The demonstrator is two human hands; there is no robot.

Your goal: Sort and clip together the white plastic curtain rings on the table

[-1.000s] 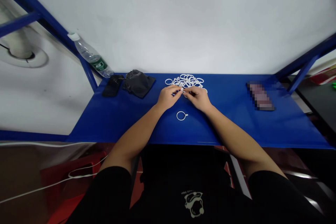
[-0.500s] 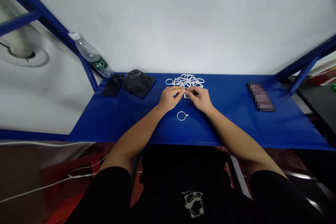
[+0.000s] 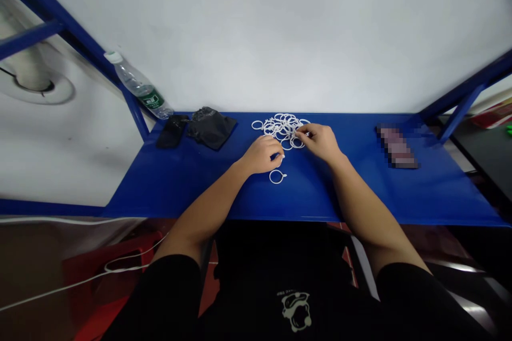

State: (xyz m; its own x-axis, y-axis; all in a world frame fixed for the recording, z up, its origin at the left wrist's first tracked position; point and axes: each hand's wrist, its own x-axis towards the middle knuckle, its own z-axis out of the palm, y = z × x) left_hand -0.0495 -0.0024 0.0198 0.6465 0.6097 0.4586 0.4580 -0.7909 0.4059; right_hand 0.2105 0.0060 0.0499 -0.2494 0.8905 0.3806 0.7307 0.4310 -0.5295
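At the lower far left, a red plastic stool (image 3: 116, 261) is crossed by a thin white cable (image 3: 86, 281). Above, a clear plastic bottle (image 3: 138, 84) with a white cap and green label is seen tilted at the back left corner of a blue worktop (image 3: 352, 192). Beside it are placed a flat black rectangular object (image 3: 172, 131) and a crumpled black drawstring pouch (image 3: 211, 129). Near the middle, the left hand (image 3: 262, 154) is curled almost closed, a small white piece (image 3: 283, 156) pinched at its fingertips and mostly hidden. Just below, a single white plastic ring (image 3: 275, 183) with a small tab is laid flat. Behind the hands, a loose pile of similar white rings (image 3: 280, 127) is heaped. Its right edge is met by the right hand (image 3: 320, 140), thumb and forefinger brought close together; whether a ring is gripped cannot be told. Farther right, a flat oblong object (image 3: 397, 145) is obscured by pixelation.
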